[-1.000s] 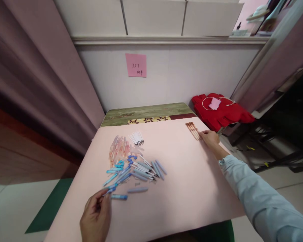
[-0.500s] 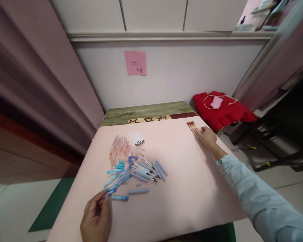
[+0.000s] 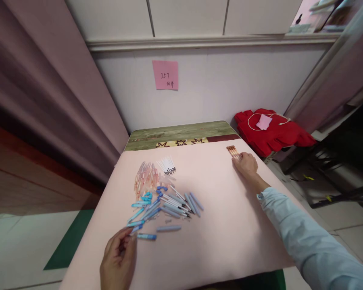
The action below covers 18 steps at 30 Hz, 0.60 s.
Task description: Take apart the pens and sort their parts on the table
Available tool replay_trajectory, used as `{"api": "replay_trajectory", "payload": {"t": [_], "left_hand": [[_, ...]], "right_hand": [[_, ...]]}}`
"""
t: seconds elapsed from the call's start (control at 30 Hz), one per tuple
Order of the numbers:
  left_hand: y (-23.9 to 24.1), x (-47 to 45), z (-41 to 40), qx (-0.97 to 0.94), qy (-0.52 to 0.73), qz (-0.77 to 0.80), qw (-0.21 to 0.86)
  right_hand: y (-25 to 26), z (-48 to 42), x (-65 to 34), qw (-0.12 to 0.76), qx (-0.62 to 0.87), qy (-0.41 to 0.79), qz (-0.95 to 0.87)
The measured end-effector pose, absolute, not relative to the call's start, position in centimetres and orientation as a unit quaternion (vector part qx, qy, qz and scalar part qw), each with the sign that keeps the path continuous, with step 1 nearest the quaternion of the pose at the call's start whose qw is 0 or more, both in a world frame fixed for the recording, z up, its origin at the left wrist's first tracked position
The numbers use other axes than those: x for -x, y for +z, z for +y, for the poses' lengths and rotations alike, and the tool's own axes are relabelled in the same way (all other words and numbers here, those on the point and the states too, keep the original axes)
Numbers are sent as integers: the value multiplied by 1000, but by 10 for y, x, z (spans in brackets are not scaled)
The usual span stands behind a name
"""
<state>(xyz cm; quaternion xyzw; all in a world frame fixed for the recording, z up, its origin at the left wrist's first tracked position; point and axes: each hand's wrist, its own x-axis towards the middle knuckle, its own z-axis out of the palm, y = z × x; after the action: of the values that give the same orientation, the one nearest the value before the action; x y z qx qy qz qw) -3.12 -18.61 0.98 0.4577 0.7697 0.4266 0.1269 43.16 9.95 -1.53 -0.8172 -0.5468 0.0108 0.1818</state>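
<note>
My left hand (image 3: 118, 255) is at the front left of the table, thumb and fingers pinched on a blue pen barrel (image 3: 136, 229). Another blue barrel (image 3: 147, 237) lies just beside the fingertips. My right hand (image 3: 245, 164) rests at the far right, its fingers closed around the lower ends of a row of brown-topped pens (image 3: 233, 151). Those ends are hidden under the fingers. In the middle left lie loose grey-blue barrels (image 3: 196, 203), white refills with dark tips (image 3: 177, 203) and small turquoise pieces (image 3: 147, 196).
A bunch of clear pinkish pen tubes (image 3: 145, 177) lies at the left, with a fan of white refills (image 3: 167, 165) beside it. Pale cloth (image 3: 218, 237) covers the table. Red fabric (image 3: 269, 135) with a white cable sits beyond the right corner. A pink note (image 3: 165, 75) hangs on the wall.
The view has shifted slightly. My right hand has shifted a little against the brown-topped pens, and more of their row shows. My left hand stays by the blue barrels.
</note>
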Motion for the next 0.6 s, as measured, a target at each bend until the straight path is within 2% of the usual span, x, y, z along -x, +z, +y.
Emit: {"api": "replay_trajectory", "payload": {"t": [0.6], "left_hand": [[12, 26, -186, -468, 433, 763, 106]], "right_hand": [[-2, 93, -427, 182, 821, 60, -538]]}}
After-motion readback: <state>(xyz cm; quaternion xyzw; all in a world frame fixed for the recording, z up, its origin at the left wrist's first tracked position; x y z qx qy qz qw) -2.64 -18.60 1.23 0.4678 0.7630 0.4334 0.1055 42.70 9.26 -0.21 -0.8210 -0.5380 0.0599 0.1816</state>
